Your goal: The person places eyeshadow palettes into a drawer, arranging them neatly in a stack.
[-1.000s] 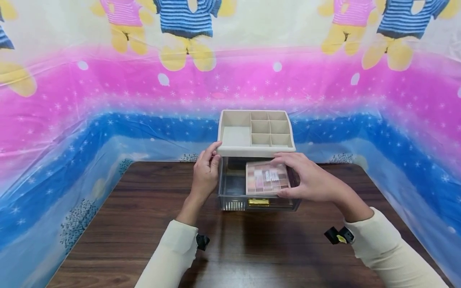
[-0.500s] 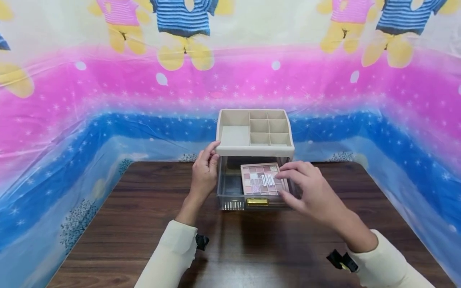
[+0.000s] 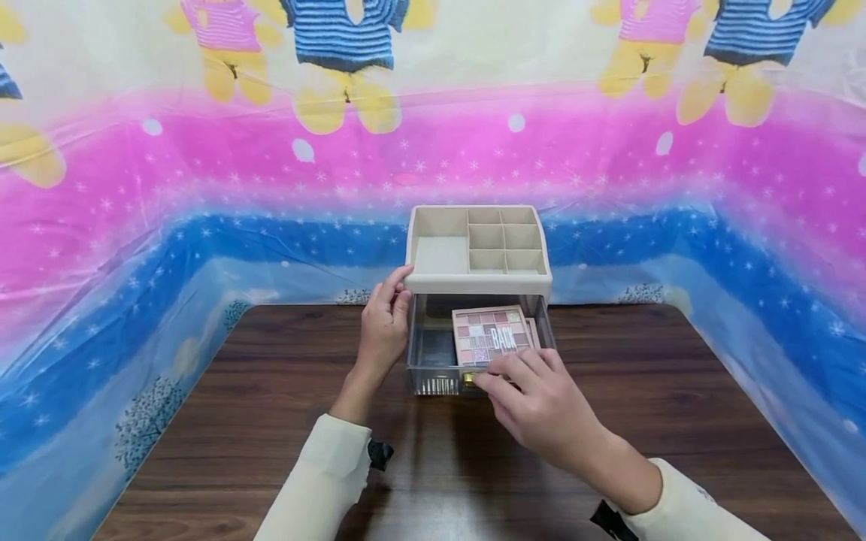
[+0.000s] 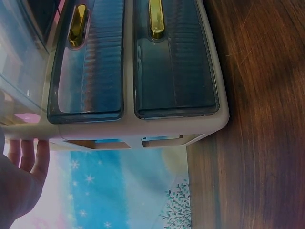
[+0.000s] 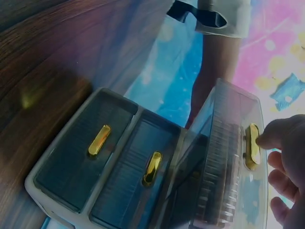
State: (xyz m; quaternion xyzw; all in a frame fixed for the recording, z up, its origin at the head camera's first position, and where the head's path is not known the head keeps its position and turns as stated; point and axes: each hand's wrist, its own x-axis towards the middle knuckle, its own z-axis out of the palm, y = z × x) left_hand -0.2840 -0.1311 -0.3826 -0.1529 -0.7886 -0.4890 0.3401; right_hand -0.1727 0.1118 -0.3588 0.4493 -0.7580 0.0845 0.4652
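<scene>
A cream desktop organizer (image 3: 477,284) has its top clear drawer (image 3: 433,338) pulled out. Inside that drawer lies an eyeshadow palette (image 3: 482,335) marked "BACK", over another flat pink-edged case (image 3: 532,330). My left hand (image 3: 384,330) rests against the organizer's left side, its index finger reaching to the top tray's front corner; the left wrist view shows several fingertips along the frame. At the drawer front is my right hand (image 3: 541,398), with a digit touching the gold handle (image 5: 253,145) and the other fingers loosely bent beside the upper rim. In the head view it hides part of the handle.
Two lower drawers (image 5: 119,167) with gold handles are closed. The top tray (image 3: 443,255) has one large and several small compartments. A dark wooden table (image 3: 284,451) carries the organizer, and a patterned cloth (image 3: 271,165) hangs behind and around it.
My right hand has let go of the palette, which now lies flat in the drawer, and has moved left and down to the gold handle. My left hand has stayed at the organizer's side.
</scene>
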